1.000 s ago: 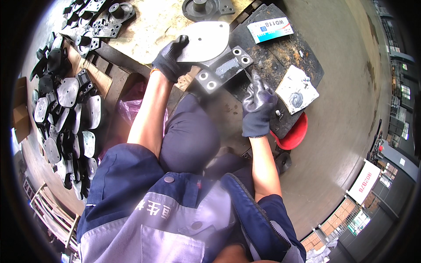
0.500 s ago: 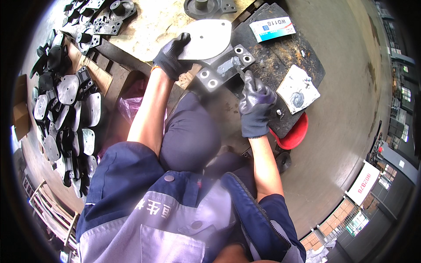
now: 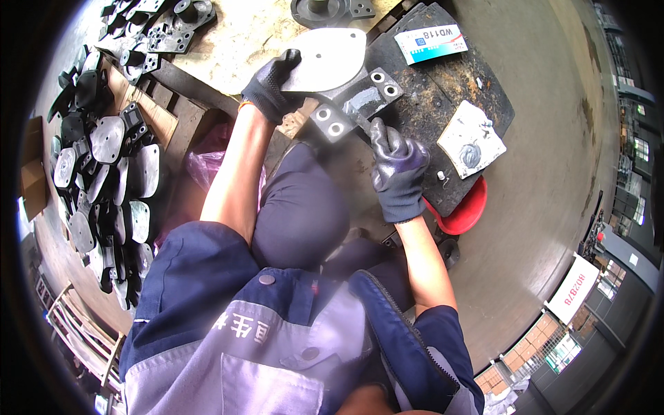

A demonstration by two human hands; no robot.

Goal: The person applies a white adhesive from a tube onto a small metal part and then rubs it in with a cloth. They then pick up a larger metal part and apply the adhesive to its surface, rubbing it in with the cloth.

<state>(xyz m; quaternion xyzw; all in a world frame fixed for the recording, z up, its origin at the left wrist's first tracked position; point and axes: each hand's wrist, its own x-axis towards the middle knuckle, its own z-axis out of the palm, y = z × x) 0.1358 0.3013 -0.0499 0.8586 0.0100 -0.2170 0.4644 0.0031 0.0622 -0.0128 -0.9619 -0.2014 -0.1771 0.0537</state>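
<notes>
the metal bracket [image 3: 339, 90] is gripped by its pale plate's [image 3: 325, 59] edge in the left hand [image 3: 270, 86], beside the dark board [image 3: 453, 79], seemingly so its grey-smeared face [image 3: 366, 101] lies exposed; a thin tool [image 3: 364, 123] is pinched by the right hand [image 3: 400, 162].

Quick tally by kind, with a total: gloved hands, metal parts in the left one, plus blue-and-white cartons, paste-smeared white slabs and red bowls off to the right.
Gloved hands: 2 (left hand, right hand)
Metal part: 1
Blue-and-white carton: 1
Paste-smeared white slab: 1
Red bowl: 1
Total: 6
</notes>
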